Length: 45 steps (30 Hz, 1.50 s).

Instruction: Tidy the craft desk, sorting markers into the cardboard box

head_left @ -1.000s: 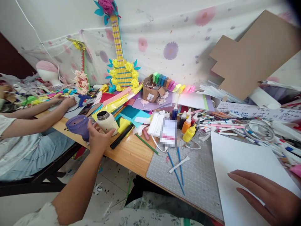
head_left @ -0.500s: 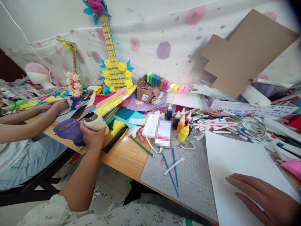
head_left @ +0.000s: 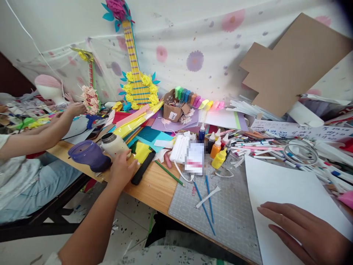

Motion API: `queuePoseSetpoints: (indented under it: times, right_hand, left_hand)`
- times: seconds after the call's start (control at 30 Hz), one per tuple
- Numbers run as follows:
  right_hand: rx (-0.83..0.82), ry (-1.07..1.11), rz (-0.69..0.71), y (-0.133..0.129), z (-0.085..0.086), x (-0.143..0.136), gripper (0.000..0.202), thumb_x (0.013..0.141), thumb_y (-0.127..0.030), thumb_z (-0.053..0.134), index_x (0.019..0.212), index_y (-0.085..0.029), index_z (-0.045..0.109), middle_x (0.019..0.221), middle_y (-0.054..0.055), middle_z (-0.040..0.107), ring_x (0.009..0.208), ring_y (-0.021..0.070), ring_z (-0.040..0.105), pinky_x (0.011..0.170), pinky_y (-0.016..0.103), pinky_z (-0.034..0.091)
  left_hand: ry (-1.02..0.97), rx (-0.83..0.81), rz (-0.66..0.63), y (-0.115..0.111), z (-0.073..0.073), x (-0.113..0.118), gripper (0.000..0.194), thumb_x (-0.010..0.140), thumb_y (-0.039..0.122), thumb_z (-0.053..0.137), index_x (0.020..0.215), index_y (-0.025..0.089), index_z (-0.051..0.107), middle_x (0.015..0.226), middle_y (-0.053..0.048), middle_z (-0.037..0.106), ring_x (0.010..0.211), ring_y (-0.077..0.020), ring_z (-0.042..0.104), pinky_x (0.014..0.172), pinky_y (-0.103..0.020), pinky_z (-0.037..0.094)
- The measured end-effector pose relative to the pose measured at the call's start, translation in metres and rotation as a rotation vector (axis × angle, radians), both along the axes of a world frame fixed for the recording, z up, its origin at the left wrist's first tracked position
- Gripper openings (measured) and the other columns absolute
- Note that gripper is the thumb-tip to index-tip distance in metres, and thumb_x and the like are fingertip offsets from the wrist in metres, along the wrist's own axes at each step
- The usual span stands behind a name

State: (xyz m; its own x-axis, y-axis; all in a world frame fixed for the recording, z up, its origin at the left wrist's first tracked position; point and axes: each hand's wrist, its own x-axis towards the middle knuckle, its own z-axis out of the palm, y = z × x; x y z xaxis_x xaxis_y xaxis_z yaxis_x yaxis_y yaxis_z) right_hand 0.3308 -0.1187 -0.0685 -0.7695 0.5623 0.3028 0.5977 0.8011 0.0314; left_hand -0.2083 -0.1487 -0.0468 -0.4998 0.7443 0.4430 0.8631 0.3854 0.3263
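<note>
The cream bottle (head_left: 114, 146) stands on the wooden worktop (head_left: 157, 186), its metal-rimmed mouth uncapped. At the bottle's near side is the left hand (head_left: 121, 170), its grip released, thumb and forefinger parted; whether the fingers touch the bottle I cannot tell. Just left of the bottle sits a purple container (head_left: 89, 156), wide-mouthed. To the bottle's right lie a yellow sheet (head_left: 142, 151) and a black tube (head_left: 143, 168), then, further right, a green pencil (head_left: 169, 173) and a grey cutting mat (head_left: 234, 206) with two blue sticks (head_left: 204, 207) on it.

Well to the right of the bottle, the right hand (head_left: 300, 228) lies over a white sheet (head_left: 278, 180), its grip slack, fingers extended, nothing visibly held. Behind the bottle a yellow guitar (head_left: 140, 92) stands upright, decked with yellow flowers, and a smaller guitar (head_left: 90, 100) to its left. Left beyond the bottle, another person's arm (head_left: 46, 138) stretches over the worktop
</note>
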Motion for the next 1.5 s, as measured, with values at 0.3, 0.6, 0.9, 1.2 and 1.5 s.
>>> queuePoseSetpoints:
  times: [0.3,0.6,0.9,1.2,1.5]
  right_hand:
    - [-0.005,0.045,0.111,-0.010,0.038,-0.044,0.032,0.090,-0.028,0.051,0.120,-0.030,0.061,0.113,0.004,0.067,0.096,0.0172,0.066,0.078,0.026,0.056]
    - [-0.094,0.097,0.114,-0.008,0.048,-0.048,0.031,0.089,-0.026,0.053,0.119,-0.028,0.061,0.109,0.005,0.067,0.091,0.0167,0.066,0.076,0.026,0.054]
    - [-0.469,-0.086,0.370,0.080,0.091,-0.283,0.026,0.089,-0.017,0.046,0.106,-0.019,0.066,0.105,0.008,0.068,0.097,0.0187,0.062,0.081,0.026,0.045]
    - [-0.555,-0.022,0.178,0.156,0.059,-0.411,0.055,0.092,-0.034,0.047,0.144,-0.018,0.036,0.136,0.013,0.054,0.116,0.0250,0.057,0.094,0.036,0.044]
    - [-0.664,0.233,0.265,0.199,0.094,-0.441,0.058,0.093,-0.023,0.042,0.148,-0.009,0.026,0.151,0.010,0.035,0.131,0.0177,0.042,0.107,0.028,0.035]
  left_hand:
    - [0.190,-0.242,-0.005,0.044,0.070,-0.015,0.018,0.083,0.029,0.044,0.075,0.021,0.058,0.072,-0.008,0.063,0.077,-0.0282,0.061,0.067,-0.035,0.039]
    - [0.091,-0.240,0.015,0.085,0.123,-0.038,0.016,0.088,0.030,0.055,0.084,0.016,0.060,0.079,-0.003,0.062,0.076,-0.0176,0.059,0.072,-0.033,0.047]
    - [-0.161,-0.027,0.092,0.096,0.098,-0.034,0.024,0.089,0.037,0.057,0.087,0.013,0.062,0.086,-0.003,0.063,0.080,-0.0158,0.060,0.076,-0.035,0.051]
    - [-0.541,0.236,-0.158,0.079,0.054,-0.028,0.035,0.088,0.044,0.040,0.098,0.015,0.055,0.081,-0.004,0.065,0.071,-0.0163,0.063,0.063,-0.029,0.051]
    - [-0.459,-0.030,-0.462,0.078,0.039,-0.033,0.044,0.067,0.019,0.055,0.110,0.019,0.061,0.110,-0.008,0.070,0.105,-0.0231,0.064,0.094,-0.036,0.048]
